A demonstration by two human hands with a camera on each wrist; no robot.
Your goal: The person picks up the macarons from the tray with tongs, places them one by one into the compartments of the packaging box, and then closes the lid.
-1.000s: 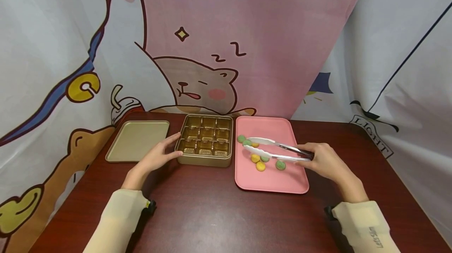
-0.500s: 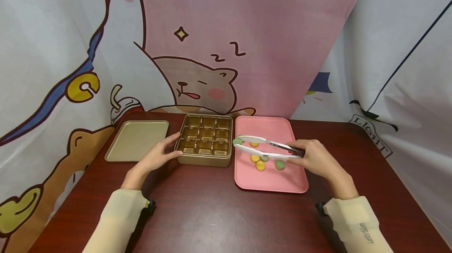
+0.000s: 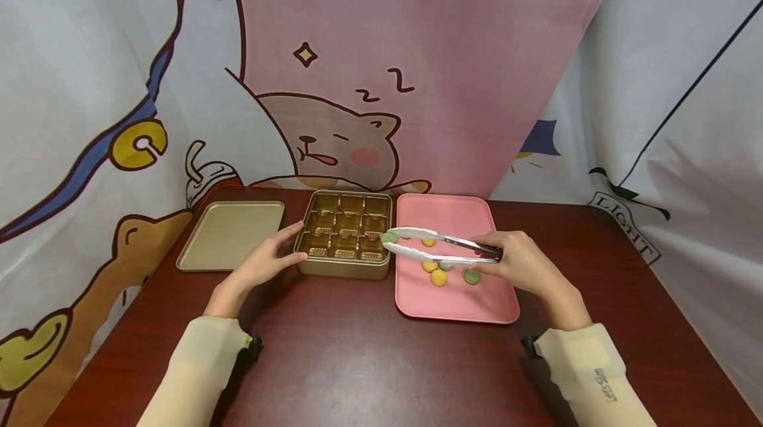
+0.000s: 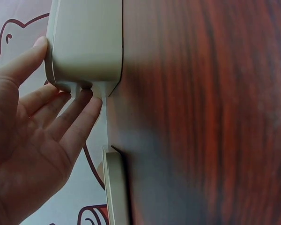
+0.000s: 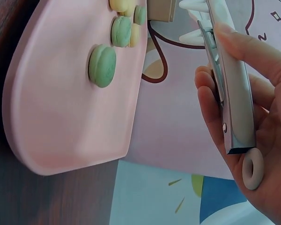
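My right hand [image 3: 524,265] grips a pair of tongs [image 3: 411,253] with white scalloped tips and metal handles. Between the tips is a green macaron [image 3: 389,237], held at the right rim of the gold box [image 3: 342,269]. Inside that box lies an insert with several square compartments. My left hand [image 3: 265,265] is at the box's left side, fingertips against its wall and thumb near the rim in the left wrist view. Below the tongs, the pink tray [image 3: 456,301] bears several macarons, among them a green macaron [image 5: 102,66] and a yellow macaron [image 3: 438,278].
A flat gold lid [image 3: 235,235] lies left of the box, behind my left hand. The dark wooden table [image 3: 346,354] meets a cartoon-printed cloth [image 3: 453,83] at its back and sides.
My right hand has carried the tongs leftward from over the pink tray to the box's right rim, a green macaron now between the tips. The left hand has stayed at the box.
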